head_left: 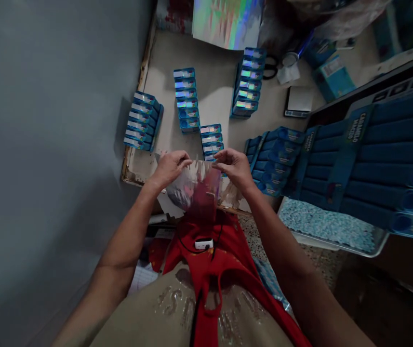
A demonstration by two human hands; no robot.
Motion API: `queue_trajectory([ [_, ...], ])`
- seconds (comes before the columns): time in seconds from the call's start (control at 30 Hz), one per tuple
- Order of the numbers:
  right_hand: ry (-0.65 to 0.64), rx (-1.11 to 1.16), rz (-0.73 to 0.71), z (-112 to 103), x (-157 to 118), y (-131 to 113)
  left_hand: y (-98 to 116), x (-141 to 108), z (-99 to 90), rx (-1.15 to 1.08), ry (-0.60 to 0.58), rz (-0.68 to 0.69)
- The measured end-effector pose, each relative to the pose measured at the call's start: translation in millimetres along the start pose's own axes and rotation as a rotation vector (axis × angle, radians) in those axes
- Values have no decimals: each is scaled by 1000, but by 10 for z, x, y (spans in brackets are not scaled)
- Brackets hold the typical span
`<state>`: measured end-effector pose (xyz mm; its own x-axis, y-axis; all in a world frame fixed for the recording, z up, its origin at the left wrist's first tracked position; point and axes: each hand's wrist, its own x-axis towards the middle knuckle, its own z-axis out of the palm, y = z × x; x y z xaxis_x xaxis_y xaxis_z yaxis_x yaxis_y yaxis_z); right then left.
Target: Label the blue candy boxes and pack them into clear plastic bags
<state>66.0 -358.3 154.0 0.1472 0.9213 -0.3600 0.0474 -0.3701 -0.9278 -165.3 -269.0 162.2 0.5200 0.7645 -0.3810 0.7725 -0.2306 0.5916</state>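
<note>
A shiny, mirror-like foil sheet point(197, 188) hangs in front of my red apron, which shows in its surface. My left hand point(170, 168) pinches the sheet's upper left edge between thumb and fingers. At the upper right corner, my right hand point(234, 166) has its fingertips closed on the same sheet. Just beyond the hands stands a short row of small blue boxes point(211, 137) with silvery strips on their ends. A longer row of blue boxes point(186, 99) is behind it; its nearest boxes show no strip.
More blue boxes stand in rows at the left edge point(141, 120) and farther back point(249, 79). Holographic sheets point(226, 24) lie at the back, near black scissors point(271, 67) and a small scale point(299, 101). Stacked blue boxes point(358, 154) fill the right, above a tray of wrapped pieces point(329, 226).
</note>
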Motion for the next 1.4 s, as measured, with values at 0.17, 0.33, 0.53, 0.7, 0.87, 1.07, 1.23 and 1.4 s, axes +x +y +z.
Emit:
queue_trajectory([
  [0.17,73,-31,33,109,40,92,9,-42,-50,24,9,-75],
  [0.33,49,11,49,149,83,106,100,-140,111,-30,111,86],
  [0.53,-9,-156,4,105,143,64,14,-31,434,52,233,235],
  [0.7,-137,-211,90,93,166,118,-45,-52,439,68,164,240],
  [0.87,-242,-374,18,120,118,116,-3,-135,397,129,129,212],
  [1.07,-238,-716,-146,106,57,35,7,-83,453,210,101,253],
  [1.23,-251,-920,-215,94,89,-35,26,-4,427,201,127,279],
  [1.4,-212,-908,-148,113,93,15,-71,27,391,262,87,283],
])
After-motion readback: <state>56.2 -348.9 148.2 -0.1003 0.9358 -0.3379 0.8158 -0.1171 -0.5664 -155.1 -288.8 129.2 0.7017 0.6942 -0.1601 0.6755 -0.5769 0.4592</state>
